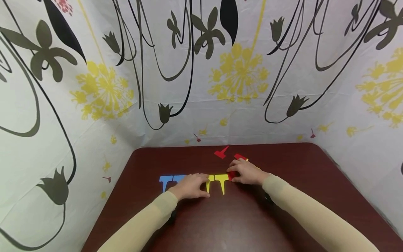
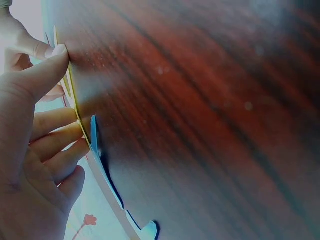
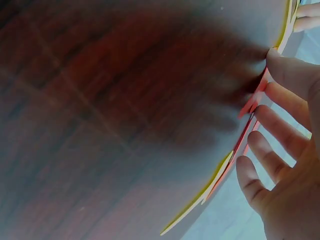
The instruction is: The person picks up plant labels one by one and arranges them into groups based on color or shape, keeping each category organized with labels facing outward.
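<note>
A row of T-shaped plastic plant labels lies across the dark table: blue labels [image 1: 166, 179] at the left, yellow labels [image 1: 221, 177] right of them. My left hand [image 1: 192, 185] rests over the row where blue meets yellow, covering part of it. In the left wrist view, its fingertips touch the edge of a yellow label [image 2: 74, 95], fingers loosely extended. At the row's right end, my right hand [image 1: 247, 172] holds a red plant label [image 1: 231, 175] between thumb and index finger, beside the last yellow one. In the right wrist view, the other fingers spread beyond this red label [image 3: 256, 96].
Behind the row lies a loose red label [image 1: 221, 153]. Another red label [image 1: 240, 156] sits just beyond my right hand, with bits of yellow near it. The table [image 1: 233, 224] meets a floral-printed cloth [image 1: 176, 133] at the back.
</note>
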Demonstrator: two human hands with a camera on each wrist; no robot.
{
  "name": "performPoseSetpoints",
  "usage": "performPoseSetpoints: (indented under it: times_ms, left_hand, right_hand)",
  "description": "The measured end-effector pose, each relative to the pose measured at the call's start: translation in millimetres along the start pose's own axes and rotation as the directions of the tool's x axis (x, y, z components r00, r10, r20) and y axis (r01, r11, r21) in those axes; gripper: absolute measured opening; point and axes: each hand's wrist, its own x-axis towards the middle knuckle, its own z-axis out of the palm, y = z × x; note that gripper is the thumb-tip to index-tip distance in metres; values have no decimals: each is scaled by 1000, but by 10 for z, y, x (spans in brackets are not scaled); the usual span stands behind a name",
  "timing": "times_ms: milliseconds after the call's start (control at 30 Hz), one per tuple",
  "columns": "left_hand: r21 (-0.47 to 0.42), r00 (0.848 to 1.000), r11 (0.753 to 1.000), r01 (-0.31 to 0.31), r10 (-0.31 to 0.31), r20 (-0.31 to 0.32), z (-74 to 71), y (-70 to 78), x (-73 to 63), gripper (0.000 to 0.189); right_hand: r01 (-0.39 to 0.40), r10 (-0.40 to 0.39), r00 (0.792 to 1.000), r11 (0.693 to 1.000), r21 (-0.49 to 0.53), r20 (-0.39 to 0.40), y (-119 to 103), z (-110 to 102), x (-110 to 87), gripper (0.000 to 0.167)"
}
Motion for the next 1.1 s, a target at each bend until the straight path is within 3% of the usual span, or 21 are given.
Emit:
performPoseSetpoints:
  times_ms: [600,1100]
  left_hand:
    - [13,1000,1000,-10,10,-6,9,-22,7,67]
    - [6,1000,1000,-27,27,-12,1,-14,-5,67]
  right_hand:
    - [-54,55,991,998,11,-120,168,27,-243,33]
    - [-145,149,977,989,36,-153,546,3,-542,36]
